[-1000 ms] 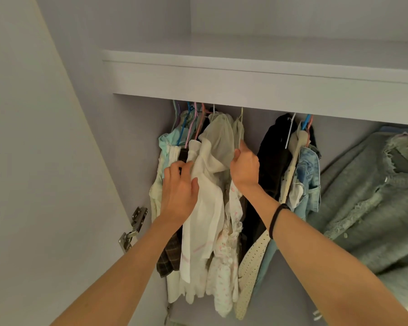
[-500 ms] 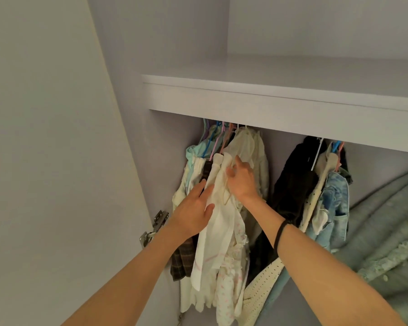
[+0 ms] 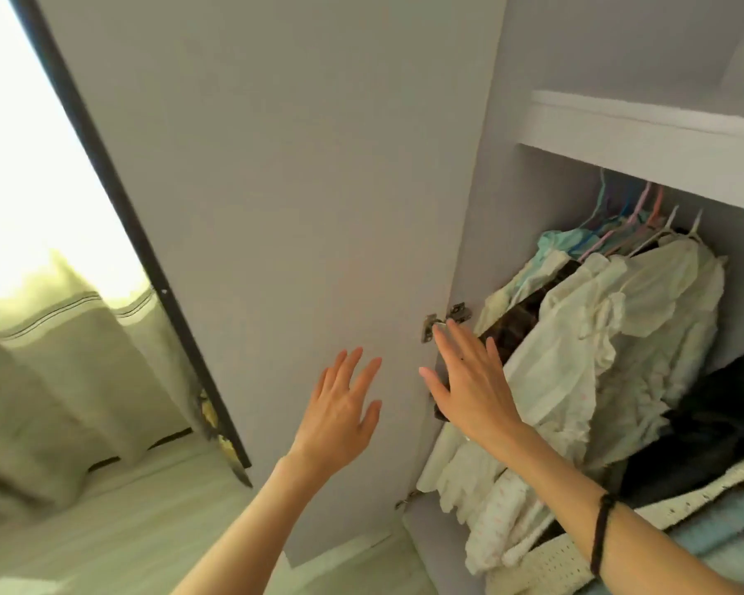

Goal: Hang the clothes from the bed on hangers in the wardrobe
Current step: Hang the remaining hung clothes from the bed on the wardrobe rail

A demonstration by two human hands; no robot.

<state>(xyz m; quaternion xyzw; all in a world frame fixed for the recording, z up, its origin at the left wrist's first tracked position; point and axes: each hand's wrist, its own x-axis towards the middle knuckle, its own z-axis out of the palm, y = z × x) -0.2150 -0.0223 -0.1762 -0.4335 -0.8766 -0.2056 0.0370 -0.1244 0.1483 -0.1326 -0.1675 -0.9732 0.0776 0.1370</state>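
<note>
Before the open wardrobe door (image 3: 276,208), left hand (image 3: 340,416) and right hand (image 3: 469,388) grips wide, empty.

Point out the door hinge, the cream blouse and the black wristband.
door hinge (image 3: 431,327), head view, metal plate on the door.
cream blouse (image 3: 576,350), head view, front panel.
black wristband (image 3: 601,532), head view, band across the right forearm.

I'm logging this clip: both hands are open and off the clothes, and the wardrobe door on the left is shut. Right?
Not quite. The head view shows the wardrobe door swung open, not shut. The rest holds: left hand and right hand are open, off the clothes.
</note>
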